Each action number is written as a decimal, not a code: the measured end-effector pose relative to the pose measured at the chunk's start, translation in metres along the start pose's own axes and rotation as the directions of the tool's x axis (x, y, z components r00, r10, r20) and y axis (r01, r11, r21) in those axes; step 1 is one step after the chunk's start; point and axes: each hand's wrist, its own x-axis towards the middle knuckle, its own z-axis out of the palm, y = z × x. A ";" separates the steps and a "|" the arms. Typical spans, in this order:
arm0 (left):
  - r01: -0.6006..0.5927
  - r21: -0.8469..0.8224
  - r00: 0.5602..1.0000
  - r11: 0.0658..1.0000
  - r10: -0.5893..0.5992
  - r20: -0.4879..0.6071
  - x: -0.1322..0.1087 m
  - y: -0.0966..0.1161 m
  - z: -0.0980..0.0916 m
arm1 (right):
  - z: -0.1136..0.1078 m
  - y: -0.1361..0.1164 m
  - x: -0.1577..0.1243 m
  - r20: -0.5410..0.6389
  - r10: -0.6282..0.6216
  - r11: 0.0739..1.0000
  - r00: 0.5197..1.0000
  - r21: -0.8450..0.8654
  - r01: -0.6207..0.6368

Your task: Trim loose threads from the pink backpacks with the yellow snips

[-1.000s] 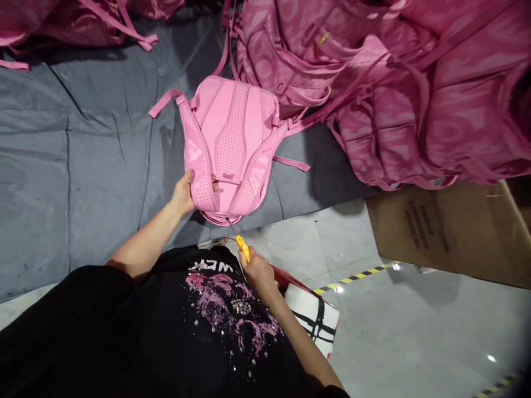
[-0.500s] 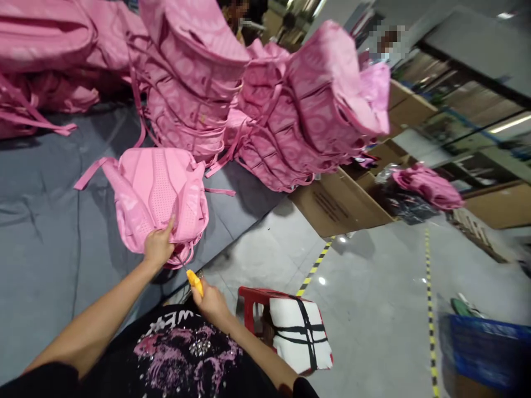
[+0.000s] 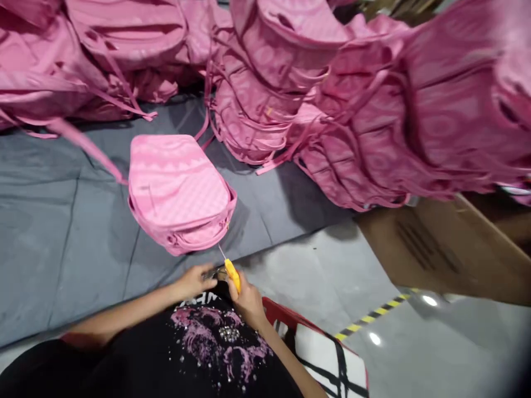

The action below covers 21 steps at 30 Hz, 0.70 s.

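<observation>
A light pink backpack (image 3: 178, 193) lies front side up on the grey cloth (image 3: 50, 232), near its front edge. My right hand (image 3: 244, 296) is closed around a yellow-handled cutter (image 3: 232, 273) whose thin blade points toward the backpack's lower edge. My left hand (image 3: 193, 282) is just left of the cutter, fingers curled on a small dark thing I cannot make out. Neither hand touches the backpack.
Heaps of darker pink backpacks (image 3: 340, 105) fill the back and right. A flattened cardboard box (image 3: 448, 249) lies at the right. A red stool with a white cushion (image 3: 327, 354) stands by my right side on the glossy floor with yellow-black tape (image 3: 373, 315).
The backpack has been turned over from straps up to front up and let go. My left hand came back from it to beside the cutter. The view swung back down.
</observation>
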 end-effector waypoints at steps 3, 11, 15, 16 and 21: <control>0.002 0.391 0.992 0.920 0.049 -0.120 -0.022 0.002 -0.025 | 0.014 0.005 0.022 0.097 0.026 0.999 0.995 -0.022 -0.024; 0.416 0.543 0.856 0.729 -0.112 -0.504 0.043 -0.025 -0.113 | 0.015 0.028 0.021 0.122 -0.173 0.954 0.977 0.267 0.136; 0.203 0.422 0.695 0.883 0.174 -0.698 0.047 0.023 -0.165 | 0.000 0.001 0.016 -0.102 -0.247 0.875 0.964 0.404 0.267; 0.121 0.432 0.673 0.894 0.246 -0.697 0.046 0.036 -0.174 | -0.007 -0.007 0.017 -0.140 -0.242 0.871 0.960 0.404 0.278; -0.165 0.522 0.734 0.837 0.458 -0.501 0.048 0.072 -0.162 | -0.066 -0.048 0.046 -0.054 -0.280 0.927 0.958 0.245 0.285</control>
